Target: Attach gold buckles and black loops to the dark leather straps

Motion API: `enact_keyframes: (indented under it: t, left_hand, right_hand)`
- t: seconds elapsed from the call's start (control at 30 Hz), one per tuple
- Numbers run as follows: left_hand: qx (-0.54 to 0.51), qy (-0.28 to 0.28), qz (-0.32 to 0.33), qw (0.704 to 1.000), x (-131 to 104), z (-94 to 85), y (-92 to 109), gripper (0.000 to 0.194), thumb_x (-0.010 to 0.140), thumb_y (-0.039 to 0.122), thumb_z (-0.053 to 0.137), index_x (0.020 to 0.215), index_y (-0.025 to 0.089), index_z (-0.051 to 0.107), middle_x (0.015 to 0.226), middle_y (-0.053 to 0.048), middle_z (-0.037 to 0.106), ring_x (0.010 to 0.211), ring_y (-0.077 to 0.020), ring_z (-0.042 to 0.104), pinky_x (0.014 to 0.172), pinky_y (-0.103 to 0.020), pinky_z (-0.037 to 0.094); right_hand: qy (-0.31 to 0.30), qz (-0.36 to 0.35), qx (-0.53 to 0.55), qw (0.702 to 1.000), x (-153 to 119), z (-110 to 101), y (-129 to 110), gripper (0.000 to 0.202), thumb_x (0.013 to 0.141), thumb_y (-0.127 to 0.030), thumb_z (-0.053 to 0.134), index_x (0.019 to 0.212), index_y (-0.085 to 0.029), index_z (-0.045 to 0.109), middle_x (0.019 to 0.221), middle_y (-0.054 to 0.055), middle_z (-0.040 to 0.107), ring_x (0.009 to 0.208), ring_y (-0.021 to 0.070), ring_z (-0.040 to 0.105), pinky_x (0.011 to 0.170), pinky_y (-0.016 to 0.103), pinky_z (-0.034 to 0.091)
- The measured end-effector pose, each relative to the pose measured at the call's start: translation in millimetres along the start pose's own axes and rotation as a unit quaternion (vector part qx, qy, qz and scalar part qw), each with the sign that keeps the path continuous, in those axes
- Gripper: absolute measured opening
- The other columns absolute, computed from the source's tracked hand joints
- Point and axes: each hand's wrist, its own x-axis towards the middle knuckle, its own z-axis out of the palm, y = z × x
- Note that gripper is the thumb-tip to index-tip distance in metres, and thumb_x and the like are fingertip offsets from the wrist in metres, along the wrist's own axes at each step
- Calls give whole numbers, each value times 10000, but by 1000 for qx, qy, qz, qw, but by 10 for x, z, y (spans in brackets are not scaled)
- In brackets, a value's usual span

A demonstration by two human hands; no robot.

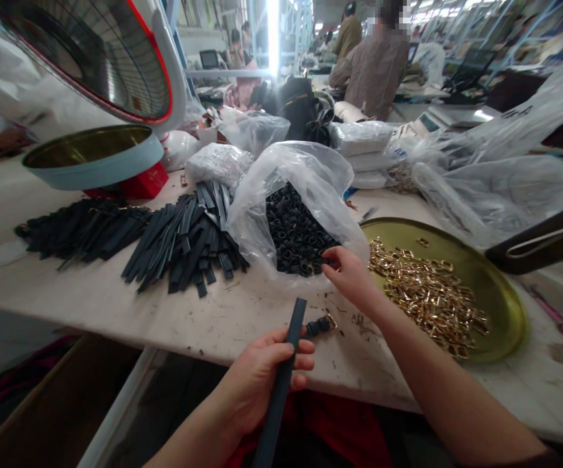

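Note:
My left hand [262, 374] is closed around a long flat dark strap [284, 374], which slants up past my thumb above the table's front edge. Just beyond those fingers is a short dark strap end with a gold buckle [330, 321]; whether it lies on the table or is held too, I cannot tell. My right hand [347, 276] reaches to the front of an open clear plastic bag [247, 211] full of small black loops [294, 227]. Its thumb and fingertips are pinched together at the loops, and what is between them is too small to make out.
Right of the bag, a round gold-coloured tray [500, 325] carries many gold buckles [432, 299]. Bundles of dark straps [184, 237] lie to the left, before a scale pan [96, 166]. Scissors [554, 315] lie far right. A person [374, 65] is at the back.

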Motion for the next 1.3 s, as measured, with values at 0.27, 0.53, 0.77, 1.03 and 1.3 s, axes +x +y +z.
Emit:
enact_keyframes:
  t: [0.27,0.53,0.77,1.03,1.3]
  left_hand:
    - [31,-42,22,998,-98,-72,-240,282,845,282,485,1006,78,594,678,-9,543,435,-23,417,356,-117,298]
    - [101,-81,25,991,-211,-39,-339,312,853,349,453,1016,112,575,574,35,494,382,-29,388,356,-135,272]
    - [439,-47,192,877,-200,-1,-415,325,875,345,344,1079,150,505,542,40,521,405,-91,467,418,-190,343]
    - [634,29,286,718,-93,-1,-364,277,866,267,340,858,182,603,715,-31,636,689,-174,586,638,-250,400]
    - [663,-10,226,714,33,-29,-278,294,872,288,327,819,178,594,795,-57,649,751,-200,581,688,-275,397]
  right_hand:
    - [-57,193,578,791,-1032,-72,-316,226,626,-322,726,729,-195,570,640,-51,553,577,77,486,556,200,387]
    - [-67,303,720,621,-1410,-36,-452,246,564,-303,788,706,-171,637,716,-25,658,559,51,544,498,148,419]
    - [-60,304,763,567,-1455,-73,-462,322,557,-171,793,851,-187,663,801,-14,695,675,71,622,664,171,498]
    - [-67,297,717,627,-1465,27,-385,305,606,-266,767,889,-205,672,838,-4,697,723,75,582,631,166,425]
    - [-18,229,612,756,-1463,138,-297,230,637,-291,730,834,-212,640,811,-15,643,790,148,558,781,283,403]
